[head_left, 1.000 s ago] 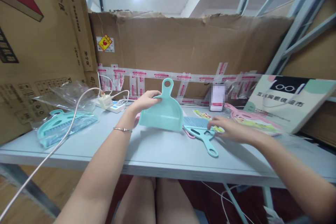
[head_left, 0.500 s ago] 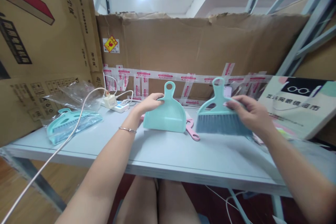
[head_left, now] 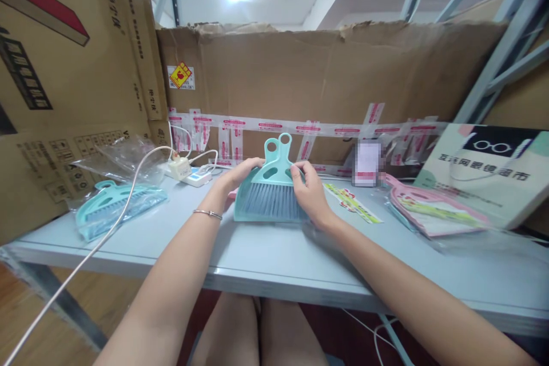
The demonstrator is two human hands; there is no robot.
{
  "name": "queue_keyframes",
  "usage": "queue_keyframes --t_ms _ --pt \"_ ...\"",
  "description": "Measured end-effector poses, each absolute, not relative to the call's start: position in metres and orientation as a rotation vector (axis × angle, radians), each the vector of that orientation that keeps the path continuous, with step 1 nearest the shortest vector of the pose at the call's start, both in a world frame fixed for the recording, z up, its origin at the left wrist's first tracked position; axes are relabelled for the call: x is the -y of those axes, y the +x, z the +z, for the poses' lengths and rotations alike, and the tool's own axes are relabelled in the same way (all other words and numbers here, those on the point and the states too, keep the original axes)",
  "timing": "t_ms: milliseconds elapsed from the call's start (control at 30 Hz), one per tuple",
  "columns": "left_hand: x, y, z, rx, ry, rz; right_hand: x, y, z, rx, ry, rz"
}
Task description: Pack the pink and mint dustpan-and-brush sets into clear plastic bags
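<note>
Brush point(head_left: 274, 183): between left hand point(head_left: 246, 170) and right hand point(head_left: 311, 191), in front of dustpan point(head_left: 241, 204).
Bristle row point(head_left: 270, 201): crosswise; handle point(head_left: 282, 155) upward, just right of the dustpan's own.
Right hand: gripping brush's right side; nearer to it.
Left hand: gripping dustpan's upper left edge.

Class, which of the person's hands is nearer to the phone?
Right. The right hand, on the brush, is left of the phone; the left hand, on the dustpan, is farther left.
</note>
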State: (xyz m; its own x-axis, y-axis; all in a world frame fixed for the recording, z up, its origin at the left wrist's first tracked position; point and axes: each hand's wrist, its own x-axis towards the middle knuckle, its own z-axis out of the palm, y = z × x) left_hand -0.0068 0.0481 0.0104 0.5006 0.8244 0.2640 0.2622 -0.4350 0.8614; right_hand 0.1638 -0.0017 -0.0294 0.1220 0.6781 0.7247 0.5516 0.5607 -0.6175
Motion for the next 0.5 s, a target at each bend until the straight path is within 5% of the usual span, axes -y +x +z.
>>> queue_keyframes --t_ms 500 --pt "-0.039 0.001 0.014 -0.792 2.22 0.893 -0.003 0.156 -0.05 1.388 -1.047 -0.139"
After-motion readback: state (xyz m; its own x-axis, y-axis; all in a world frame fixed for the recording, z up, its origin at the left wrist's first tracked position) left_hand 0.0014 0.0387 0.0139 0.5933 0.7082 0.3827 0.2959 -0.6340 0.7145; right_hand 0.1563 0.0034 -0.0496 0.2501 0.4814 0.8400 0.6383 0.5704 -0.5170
